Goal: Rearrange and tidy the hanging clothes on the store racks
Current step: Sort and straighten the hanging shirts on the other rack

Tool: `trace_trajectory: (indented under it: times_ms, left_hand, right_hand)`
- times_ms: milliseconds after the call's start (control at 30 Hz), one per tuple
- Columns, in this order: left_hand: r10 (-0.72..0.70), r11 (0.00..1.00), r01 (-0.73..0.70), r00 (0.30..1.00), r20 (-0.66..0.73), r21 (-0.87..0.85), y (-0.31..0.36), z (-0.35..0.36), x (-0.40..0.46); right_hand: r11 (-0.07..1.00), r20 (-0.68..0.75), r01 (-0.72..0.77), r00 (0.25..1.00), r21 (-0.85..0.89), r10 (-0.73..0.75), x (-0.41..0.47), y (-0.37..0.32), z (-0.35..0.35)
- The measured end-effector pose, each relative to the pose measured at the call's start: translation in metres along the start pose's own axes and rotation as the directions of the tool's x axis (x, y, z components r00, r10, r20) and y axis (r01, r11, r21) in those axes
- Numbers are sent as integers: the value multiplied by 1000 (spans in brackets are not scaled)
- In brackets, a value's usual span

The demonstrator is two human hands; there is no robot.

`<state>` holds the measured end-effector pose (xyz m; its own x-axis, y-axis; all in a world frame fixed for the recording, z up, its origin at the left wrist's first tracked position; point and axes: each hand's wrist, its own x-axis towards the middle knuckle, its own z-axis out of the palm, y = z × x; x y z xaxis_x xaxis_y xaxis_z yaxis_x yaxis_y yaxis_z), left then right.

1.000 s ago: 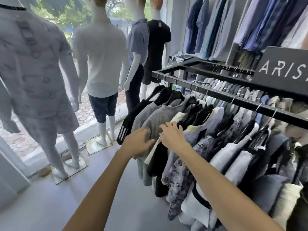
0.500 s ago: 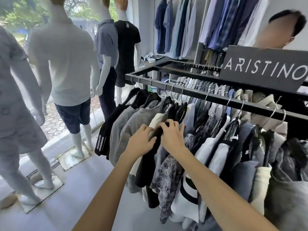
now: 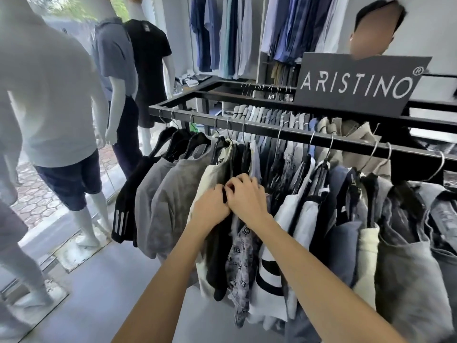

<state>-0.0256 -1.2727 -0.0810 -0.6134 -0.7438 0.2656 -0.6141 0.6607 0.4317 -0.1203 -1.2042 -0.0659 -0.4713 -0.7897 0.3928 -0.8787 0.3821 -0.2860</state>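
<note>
Both hands are in among the clothes that hang from the black rack rail (image 3: 296,134). The left hand (image 3: 212,206) and the right hand (image 3: 247,196) meet side by side below the rail, knuckles touching, fingers curled into a black garment (image 3: 218,256) that hangs between a cream shirt (image 3: 210,177) and a grey patterned shirt (image 3: 238,268). Each hand seems to pinch a fold of that dark cloth, the grip narrow and tight; the fingertips are buried in the fabric, so I cannot see exactly how much each holds.

Toward the near end of the rail from the hands hang two grey T-shirts (image 3: 170,201) and, last on that end, a black piece with white stripes (image 3: 121,219). On the far side of the hands the rail carries a crowded row on wire hangers: a white top with black bands (image 3: 269,271), dark blue and grey pieces, another cream one (image 3: 366,256) and a grey shirt (image 3: 405,280).

Above the rail stands a black sign (image 3: 358,85) reading ARISTINO, and a person's head (image 3: 376,28) shows behind it. Beyond the rail, folded shirts (image 3: 272,115) sit in a row, and blue and white shirts hang on the wall (image 3: 222,33). Out past the rail's near end, dressed mannequins (image 3: 54,100) stand along the window.
</note>
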Motion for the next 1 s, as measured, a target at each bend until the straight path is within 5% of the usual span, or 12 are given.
trace_trajectory:
  times_ms: [233,400,633,833,933,1000]
  left_hand:
    - [-8,988,22,996,88,-156,-10,3,-3]
    - [-24,976,65,981,194,-206,-17,-4,4]
    - [-84,859,206,960,267,-468,-17,-16,12]
    - [-31,599,191,976,216,-777,6,-38,23]
    - [-117,461,262,965,235,-848,11,-41,29]
    - [-197,512,218,971,133,-831,12,-35,35]
  right_hand:
    - [978,50,-178,982,-111,185,28,-33,4]
    - [976,167,-105,976,-193,138,47,-42,5]
    - [883,227,-443,886,154,404,60,-41,-5]
    - [817,258,-441,894,371,366,68,-31,-44]
    - [777,304,-470,879,418,368,63,-20,-60]
    - [760,316,-474,877,445,361,58,-9,-64]
